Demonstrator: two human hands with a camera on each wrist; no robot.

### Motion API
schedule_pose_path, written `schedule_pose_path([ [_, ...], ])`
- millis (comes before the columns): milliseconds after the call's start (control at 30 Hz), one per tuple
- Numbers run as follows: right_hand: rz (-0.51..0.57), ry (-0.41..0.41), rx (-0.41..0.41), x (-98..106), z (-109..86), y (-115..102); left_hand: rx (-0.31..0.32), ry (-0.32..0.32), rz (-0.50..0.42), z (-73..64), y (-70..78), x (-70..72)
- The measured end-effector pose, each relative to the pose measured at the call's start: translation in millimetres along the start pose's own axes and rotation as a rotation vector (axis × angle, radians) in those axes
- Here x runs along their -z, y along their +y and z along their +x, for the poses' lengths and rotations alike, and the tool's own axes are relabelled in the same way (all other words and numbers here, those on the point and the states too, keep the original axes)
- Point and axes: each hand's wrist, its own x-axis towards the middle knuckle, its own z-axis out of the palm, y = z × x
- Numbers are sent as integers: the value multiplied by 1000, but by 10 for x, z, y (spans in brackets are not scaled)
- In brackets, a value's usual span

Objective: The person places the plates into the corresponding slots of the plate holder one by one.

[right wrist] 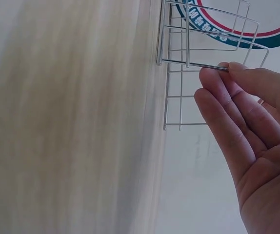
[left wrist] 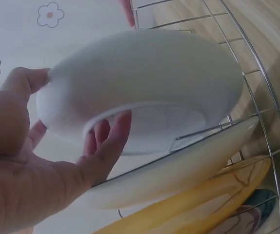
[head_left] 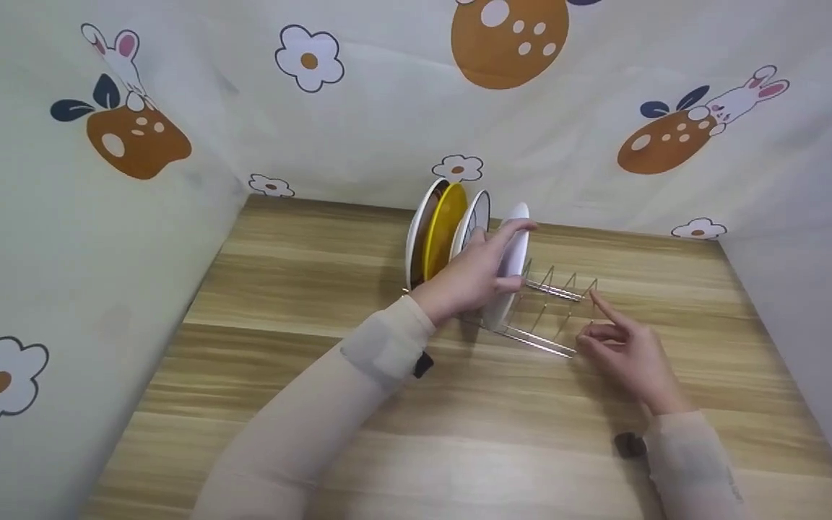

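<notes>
My left hand [head_left: 466, 278] grips a plain white plate [head_left: 519, 249] that stands on edge in a wire rack [head_left: 539, 341]. In the left wrist view, fingers curl over the rim onto the underside of the plate [left wrist: 154, 68], by its raised foot ring, with the thumb at the other side. At the rack's right end, my right hand [head_left: 629, 354] pinches the wire frame. The right wrist view shows its thumb and fingertips on an end wire of the rack [right wrist: 210, 67]. Beyond those wires is a white surface with teal and red rings [right wrist: 276, 41].
Left of the held plate, a dark-rimmed white plate [head_left: 484, 209], a yellow plate [head_left: 445, 231] and a white plate with a brown face [head_left: 414, 242] stand in the rack. The wooden table [head_left: 300, 303] meets printed cloth walls [head_left: 373, 130] behind and at both sides.
</notes>
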Motion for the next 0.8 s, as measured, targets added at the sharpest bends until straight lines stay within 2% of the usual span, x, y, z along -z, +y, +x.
schedule_pose_path([
  [167,16,0,9,-13,-1,-5,41,10,40,32,14,-40],
  [400,-2,4,-1,0,1,1,77,11,13,20,56,-51],
  [533,4,7,-8,3,-2,6,92,64,-3,-15,71,-63],
  [667,16,16,-15,-5,-3,8,69,134,11,-42,69,-73],
  [800,15,7,-30,-11,-1,10,43,160,33,-106,74,-54],
])
